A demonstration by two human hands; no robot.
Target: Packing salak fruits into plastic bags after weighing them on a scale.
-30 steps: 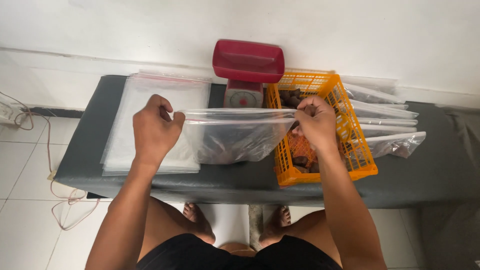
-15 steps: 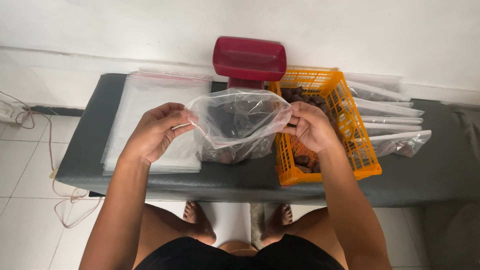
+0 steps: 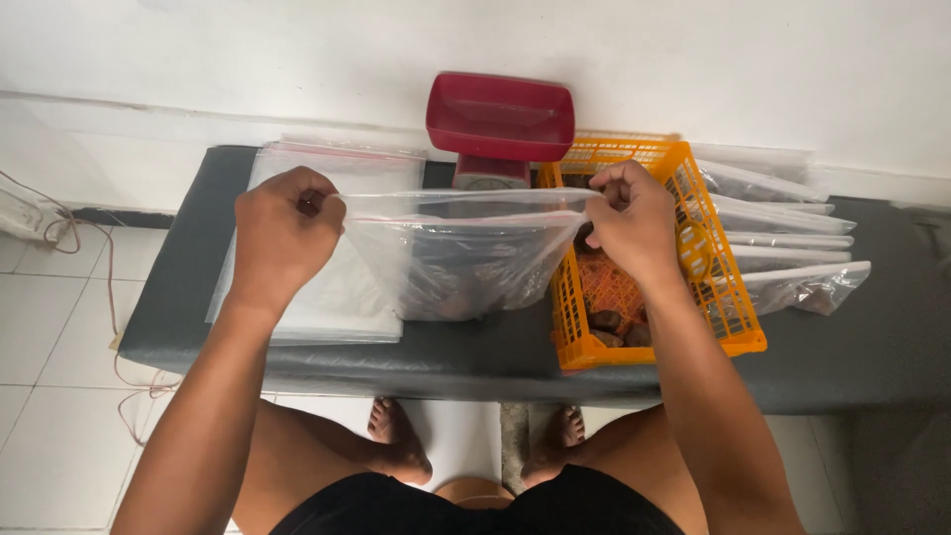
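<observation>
**Clear bag stretched between both hands**

The left hand [image 3: 285, 230] and right hand [image 3: 634, 223] each pinch a top corner of a clear plastic zip bag [image 3: 466, 256] holding dark pieces, pulling its mouth taut above the dark grey table [image 3: 872, 347]. Under the left hand lies a stack of empty clear bags [image 3: 327, 297]; beneath the right sits an orange plastic lattice basket [image 3: 713, 297]; between them, beyond, a red kitchen scale [image 3: 500, 117]

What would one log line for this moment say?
left hand: pinching bag top | right hand: pinching bag top | clear plastic bag: stretched flat, dark contents | orange basket: beside it
</observation>
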